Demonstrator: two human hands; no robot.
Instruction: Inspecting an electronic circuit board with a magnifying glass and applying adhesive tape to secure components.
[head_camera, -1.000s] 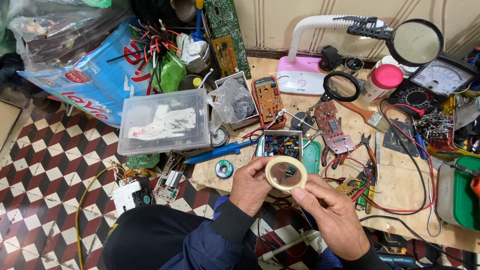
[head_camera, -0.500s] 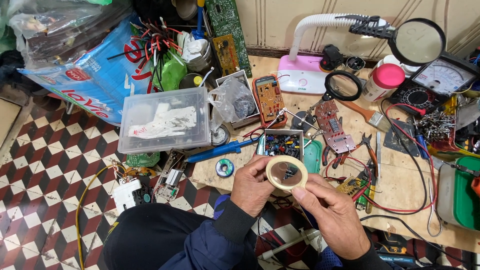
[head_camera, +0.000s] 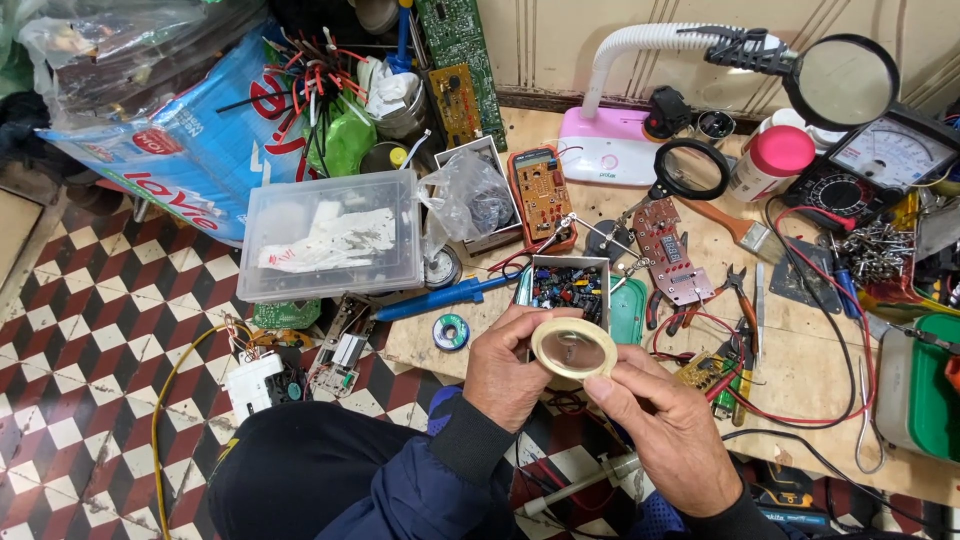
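Here, both hands hold a tape roll (head_camera: 573, 347): left hand (head_camera: 510, 368) gripping at nine o'clock, right hand (head_camera: 660, 425) pinching its edge; no strip pulled free yet.

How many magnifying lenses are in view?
2: a large magnifier on the white lamp arm at the top right, and a black-rimmed hand magnifier lying on the bench below it. Clutter may hide others.

The roll of tape (head_camera: 574, 348) was a cream-coloured ring with a wide open core. It was held above the front edge of the wooden workbench, tilted so that its flat face was turned up toward the camera. Its left rim rested against the fingers of the left hand (head_camera: 510, 368); its lower right rim was pinched by the right hand (head_camera: 668, 430).
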